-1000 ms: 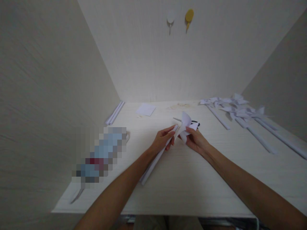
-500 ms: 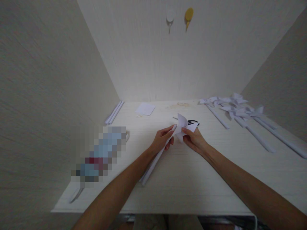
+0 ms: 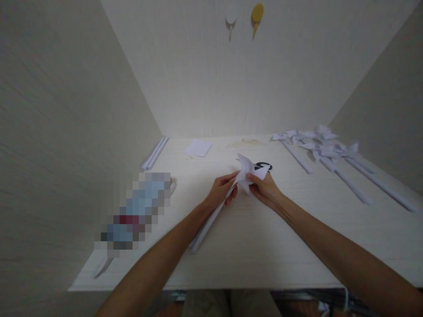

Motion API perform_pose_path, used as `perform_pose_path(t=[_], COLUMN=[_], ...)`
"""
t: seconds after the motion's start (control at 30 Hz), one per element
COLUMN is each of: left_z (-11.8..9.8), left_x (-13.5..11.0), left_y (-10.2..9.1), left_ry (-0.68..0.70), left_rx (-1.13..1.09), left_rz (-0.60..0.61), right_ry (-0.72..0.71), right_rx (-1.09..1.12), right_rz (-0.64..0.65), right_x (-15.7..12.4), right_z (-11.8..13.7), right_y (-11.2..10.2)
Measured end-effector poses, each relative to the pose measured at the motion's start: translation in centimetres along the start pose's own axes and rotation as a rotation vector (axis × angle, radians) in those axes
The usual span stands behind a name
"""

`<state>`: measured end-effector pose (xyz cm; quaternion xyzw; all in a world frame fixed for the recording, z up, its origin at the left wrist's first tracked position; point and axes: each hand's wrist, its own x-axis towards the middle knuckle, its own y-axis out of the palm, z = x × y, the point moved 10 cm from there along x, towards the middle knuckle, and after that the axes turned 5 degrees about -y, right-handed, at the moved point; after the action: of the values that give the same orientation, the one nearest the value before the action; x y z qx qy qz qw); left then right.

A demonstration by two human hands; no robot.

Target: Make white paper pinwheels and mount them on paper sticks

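Over the middle of the white table, my left hand (image 3: 220,190) is closed round the upper end of a rolled white paper stick (image 3: 211,223), which slants down toward me. My right hand (image 3: 264,187) pinches a white paper pinwheel (image 3: 245,169) between thumb and fingers. The pinwheel's centre lies against the top of the stick; whether the two are joined I cannot tell. Just behind the right hand lie scissors with black handles (image 3: 265,165), partly hidden by the pinwheel and hand.
Several paper pinwheels on sticks (image 3: 325,149) lie at the right. A square paper sheet (image 3: 198,148) and rolled paper sticks (image 3: 155,152) are at the back left. A blurred-out object (image 3: 139,209) sits at the left. A yellow hook (image 3: 257,14) and a white hook (image 3: 230,16) hang on the wall.
The pinwheel has come closer to the stick's tip and now covers it. The whole view has shifted slightly; both hands keep their grip.
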<state>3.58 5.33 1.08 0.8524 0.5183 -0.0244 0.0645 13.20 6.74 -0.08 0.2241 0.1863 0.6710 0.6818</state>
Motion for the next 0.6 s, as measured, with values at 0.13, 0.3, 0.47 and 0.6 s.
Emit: perform_pose_path(t=[0.13,0.3,0.47,0.6], left_z=[0.0,0.1,0.1,0.1], left_x=[0.1,0.4,0.7,0.9], left_y=[-0.2,-1.0,-1.3,-1.1], left_ry=[0.012,0.004,0.022,0.025], left_rx=[-0.008,-0.030,-0.027,-0.038], left_rz=[-0.009,-0.061,-0.081,-0.065], right_ry=[0.004,0.048,0.055,0.044], right_rx=[-0.009,0.016,0.031,0.037], right_rz=[0.006,0.066,0.129,0.188], right_x=[0.1,0.1,0.3,0.3], right_z=[-0.1,-0.4,-0.5,-0.4], right_y=[-0.1,0.6,1.2,1.9])
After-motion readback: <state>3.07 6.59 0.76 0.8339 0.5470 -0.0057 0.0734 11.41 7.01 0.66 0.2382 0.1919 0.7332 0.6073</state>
